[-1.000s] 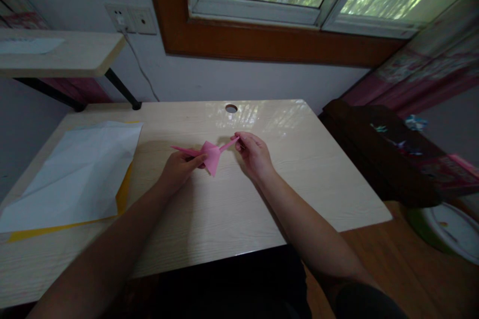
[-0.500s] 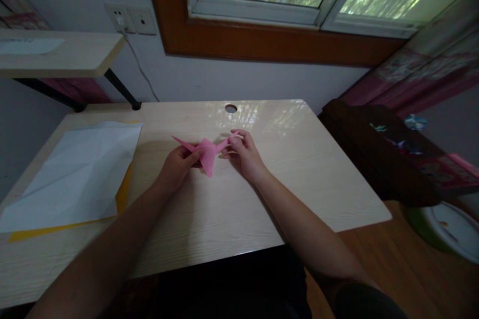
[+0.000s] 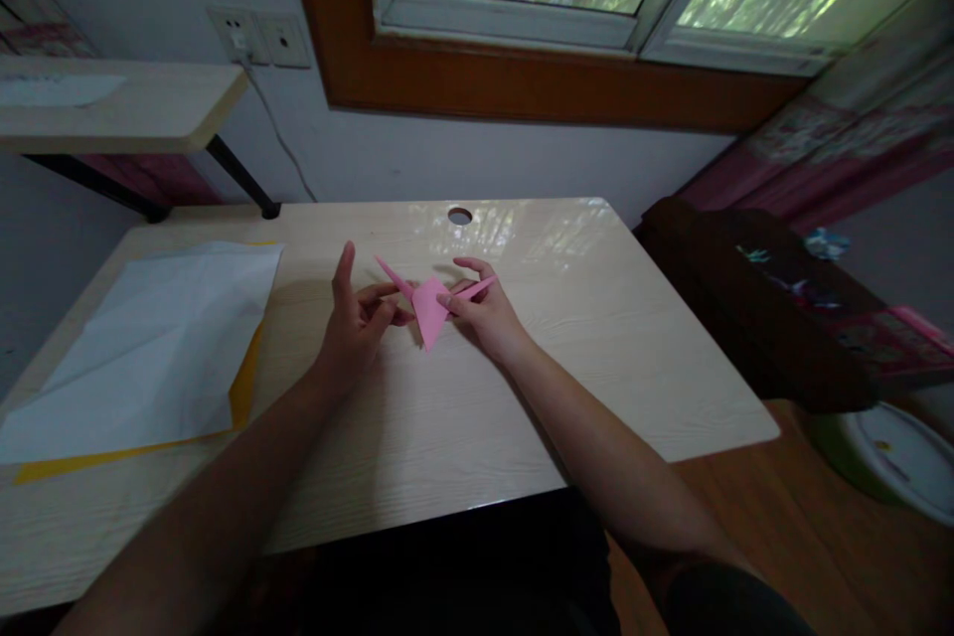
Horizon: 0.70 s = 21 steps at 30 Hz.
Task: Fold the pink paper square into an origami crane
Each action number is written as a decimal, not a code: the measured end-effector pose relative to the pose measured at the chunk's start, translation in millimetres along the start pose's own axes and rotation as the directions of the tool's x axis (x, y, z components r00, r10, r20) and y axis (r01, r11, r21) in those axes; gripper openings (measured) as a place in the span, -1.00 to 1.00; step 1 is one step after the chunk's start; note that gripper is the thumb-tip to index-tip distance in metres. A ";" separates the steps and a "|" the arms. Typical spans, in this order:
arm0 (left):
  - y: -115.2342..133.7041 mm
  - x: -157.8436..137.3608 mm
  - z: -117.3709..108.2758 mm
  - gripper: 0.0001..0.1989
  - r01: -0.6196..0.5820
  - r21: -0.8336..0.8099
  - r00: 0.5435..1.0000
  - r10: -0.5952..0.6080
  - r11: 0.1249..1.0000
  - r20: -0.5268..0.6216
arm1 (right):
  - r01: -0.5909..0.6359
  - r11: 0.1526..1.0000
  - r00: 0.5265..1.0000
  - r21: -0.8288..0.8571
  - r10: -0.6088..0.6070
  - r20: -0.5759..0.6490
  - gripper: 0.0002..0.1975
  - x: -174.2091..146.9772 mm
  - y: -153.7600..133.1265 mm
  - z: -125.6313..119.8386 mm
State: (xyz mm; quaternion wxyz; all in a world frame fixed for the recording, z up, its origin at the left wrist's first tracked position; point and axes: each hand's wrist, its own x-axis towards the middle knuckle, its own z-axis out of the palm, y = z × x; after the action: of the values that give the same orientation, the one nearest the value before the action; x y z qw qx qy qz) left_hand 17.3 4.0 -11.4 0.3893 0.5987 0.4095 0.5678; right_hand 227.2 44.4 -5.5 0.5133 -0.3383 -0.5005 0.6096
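A pink folded-paper crane (image 3: 429, 306) is held above the middle of the desk, its two thin points spread left and right and a broad flap hanging down. My right hand (image 3: 484, 310) pinches its body and right side between thumb and fingers. Just left of it, my left hand (image 3: 358, 323) is open, with the index finger raised and the thumb apart. Its other fingertips reach close to the crane's left side; whether they touch the paper I cannot tell.
White paper sheets (image 3: 149, 338) lie over a yellow sheet (image 3: 245, 383) on the left of the desk (image 3: 633, 358). A raised shelf (image 3: 171, 109) stands at the back left. The desk has a cable hole (image 3: 460, 217). A dark brown cabinet (image 3: 715, 288) is beyond its right edge.
My left hand has let go of the crane and spread its fingers. My right hand has shifted its grip from the right point to the body, and the crane has moved slightly right.
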 end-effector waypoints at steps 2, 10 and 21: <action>-1.6 -0.8 -4.1 -0.23 -0.079 0.122 0.992 0.066 0.989 0.107 | -0.003 1.000 1.000 0.013 0.003 -0.015 -0.35 0.0 0.0 -0.6; 8.9 2.0 -7.0 -0.59 -0.221 0.272 0.945 0.137 0.937 0.297 | -0.033 0.999 0.999 0.012 0.033 0.031 -0.32 -2.1 -4.7 1.0; 17.7 1.0 -9.4 -0.79 -0.125 0.321 0.979 0.064 0.939 0.193 | -0.037 0.998 0.998 0.045 0.035 0.058 -0.37 -4.6 -5.9 4.3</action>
State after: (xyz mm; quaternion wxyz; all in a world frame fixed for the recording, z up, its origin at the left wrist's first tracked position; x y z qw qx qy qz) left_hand 8.8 -1.5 5.9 0.2907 0.7233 0.4330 0.4526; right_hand 226.1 38.6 0.8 0.4953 -0.3177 -0.4946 0.6396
